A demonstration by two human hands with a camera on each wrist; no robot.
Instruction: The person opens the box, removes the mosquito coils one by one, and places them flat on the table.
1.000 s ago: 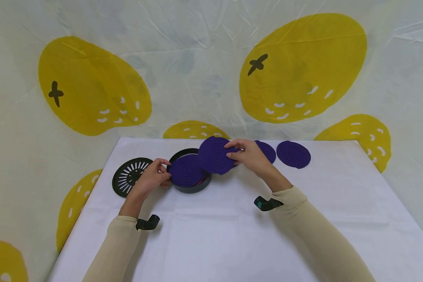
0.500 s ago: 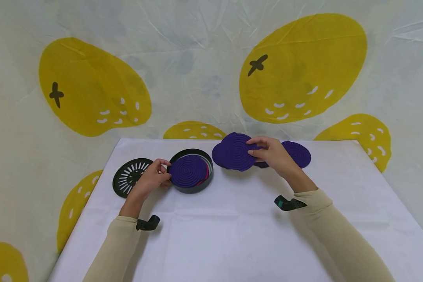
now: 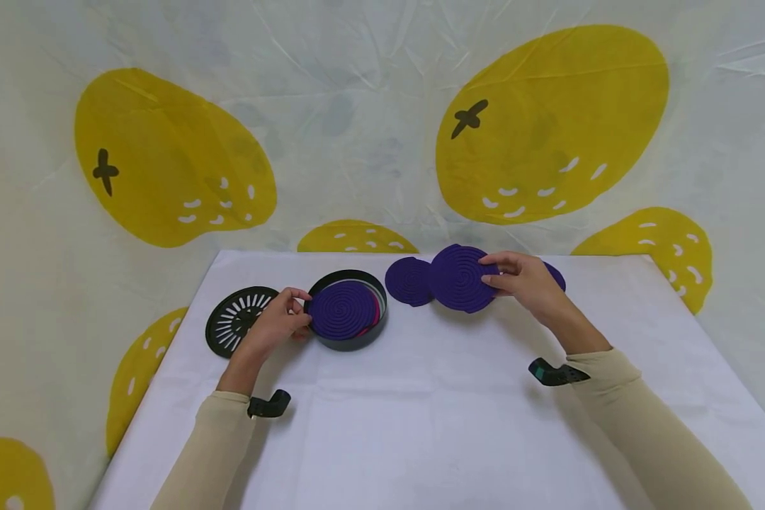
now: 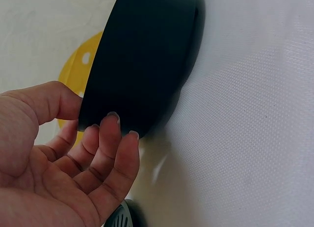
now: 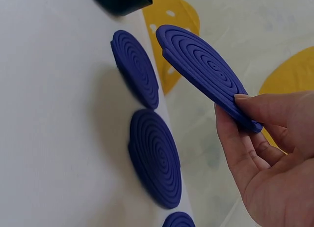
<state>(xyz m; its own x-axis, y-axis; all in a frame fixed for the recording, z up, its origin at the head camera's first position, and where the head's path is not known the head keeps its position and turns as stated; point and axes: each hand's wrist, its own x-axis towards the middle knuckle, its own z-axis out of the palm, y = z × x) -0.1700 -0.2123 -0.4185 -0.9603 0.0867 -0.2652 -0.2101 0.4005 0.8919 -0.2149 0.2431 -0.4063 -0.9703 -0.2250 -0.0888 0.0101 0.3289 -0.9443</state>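
Observation:
My right hand [image 3: 519, 280] pinches a purple spiral coaster [image 3: 462, 278] by its edge, thumb on top and fingers beneath, above the table. In the right wrist view, one flat coaster [image 5: 136, 69], a second coaster [image 5: 156, 160] and part of a third coaster [image 5: 179, 220] lie in a row under it. My left hand [image 3: 280, 322] grips the near left rim of a round dark container [image 4: 142, 55], fingertips against its wall. Inside the container lies a purple coaster [image 3: 341, 309], with a pink edge [image 3: 377, 314] and a pale one showing beneath it.
A round dark slotted lid [image 3: 229, 319] lies left of the container, partly behind my left hand. The white-covered table [image 3: 382, 425] ends at a fabric backdrop [image 3: 357, 142] with yellow fruit shapes.
My right hand has carried its coaster to the right, from over the container to over the row, uncovering the leftmost coaster and more of the container. The left hand stays at the rim.

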